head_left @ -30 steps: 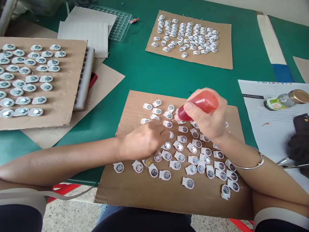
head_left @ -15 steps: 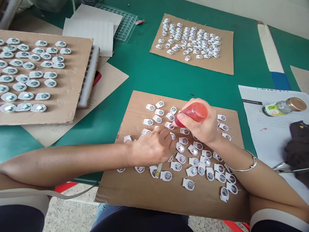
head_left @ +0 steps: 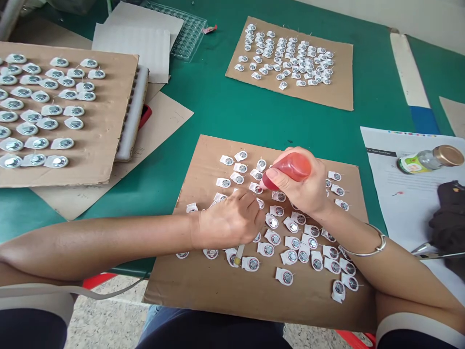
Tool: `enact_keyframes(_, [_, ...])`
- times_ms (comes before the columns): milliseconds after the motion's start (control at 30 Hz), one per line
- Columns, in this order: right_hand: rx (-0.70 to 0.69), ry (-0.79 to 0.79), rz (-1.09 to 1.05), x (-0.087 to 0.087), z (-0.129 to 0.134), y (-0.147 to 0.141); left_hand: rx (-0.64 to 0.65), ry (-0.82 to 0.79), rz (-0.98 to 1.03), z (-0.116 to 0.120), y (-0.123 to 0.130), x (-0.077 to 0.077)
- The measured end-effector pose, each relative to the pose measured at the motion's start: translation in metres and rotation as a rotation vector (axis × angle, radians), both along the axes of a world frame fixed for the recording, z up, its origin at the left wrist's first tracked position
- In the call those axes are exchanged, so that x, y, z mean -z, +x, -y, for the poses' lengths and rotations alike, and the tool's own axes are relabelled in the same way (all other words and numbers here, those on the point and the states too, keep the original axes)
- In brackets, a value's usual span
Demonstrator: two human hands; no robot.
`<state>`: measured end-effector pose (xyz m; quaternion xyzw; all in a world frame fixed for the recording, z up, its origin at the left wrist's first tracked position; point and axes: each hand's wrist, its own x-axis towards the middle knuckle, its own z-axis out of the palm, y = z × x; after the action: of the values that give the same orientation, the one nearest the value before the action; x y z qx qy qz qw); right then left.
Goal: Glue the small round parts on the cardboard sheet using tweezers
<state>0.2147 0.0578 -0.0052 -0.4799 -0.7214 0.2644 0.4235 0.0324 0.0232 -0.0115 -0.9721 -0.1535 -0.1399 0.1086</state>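
Note:
In my right hand is a soft squeeze bottle of red liquid, tilted so its narrow end points down-left at a small white-tabbed disc. That disc has a silvery centre with a red spot on it. Close beside it, my left hand is closed, its fingertips mostly hidden. A thin pale stick with a yellowish end pokes out from under this hand. Many similar discs lie around both hands on a brown cardboard sheet.
Another cardboard sheet of discs lies at the back. One more rests on a stack at the left. A glass jar lies on printed paper at the right, near a dark bundle. Behind is a clear plastic tray.
Both hands stay almost in place. The squeeze bottle's tilt is nearly the same, and the view has shifted slightly.

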Motion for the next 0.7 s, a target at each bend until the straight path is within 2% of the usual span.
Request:
enact_keyframes(167, [0.029,0.015,0.022,-0.0006,0.0001,-0.0004,-0.001,0.008,0.003,0.0000,0.0001,-0.0003])
enact_keyframes(367, [0.013,-0.067,-0.031,-0.0001,0.0007,-0.0010,0.002,0.001,-0.004,-0.0016,0.0002,-0.0017])
enact_keyframes(700, [0.011,-0.014,-0.046,0.0013,-0.0001,-0.0007,0.002,0.010,0.014,-0.0010,-0.0002,0.0008])
